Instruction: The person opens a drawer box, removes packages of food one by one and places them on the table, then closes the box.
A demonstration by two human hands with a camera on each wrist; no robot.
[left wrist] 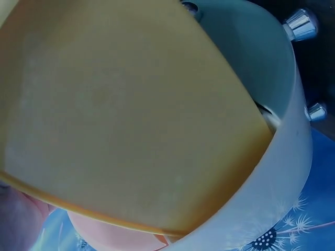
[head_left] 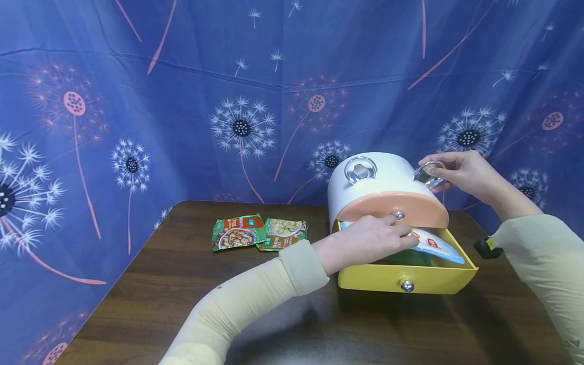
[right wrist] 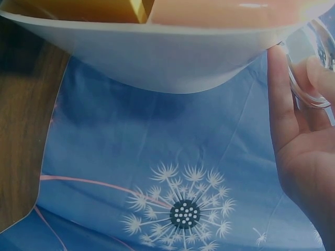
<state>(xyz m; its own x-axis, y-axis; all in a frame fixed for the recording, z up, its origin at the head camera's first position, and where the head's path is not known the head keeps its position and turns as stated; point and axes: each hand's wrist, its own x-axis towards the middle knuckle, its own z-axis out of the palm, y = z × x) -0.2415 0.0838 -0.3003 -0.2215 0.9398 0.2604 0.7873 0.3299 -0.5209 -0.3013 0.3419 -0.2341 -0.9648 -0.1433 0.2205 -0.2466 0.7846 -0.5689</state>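
Note:
A white rounded storage box (head_left: 360, 165) with a peach upper drawer (head_left: 378, 205) stands at the table's right side. Its yellow lower drawer (head_left: 378, 279) is pulled out. My left hand (head_left: 371, 238) reaches over this drawer and pinches the left end of a white and blue packet (head_left: 438, 246); its thumb is partly hidden. In the left wrist view the yellow drawer's underside (left wrist: 120, 115) covers most of the picture. With its fingers and thumb, my right hand (head_left: 465, 175) grips the silver ring-shaped ear (head_left: 426, 175) on the box's top right.
Two food packets, one red and green (head_left: 237, 233) and one green and orange (head_left: 283, 234), lie on the brown table (head_left: 173, 284) left of the box. A small black and yellow object (head_left: 488, 248) sits right of the drawer. Blue dandelion-patterned cloth (head_left: 182, 101) hangs behind.

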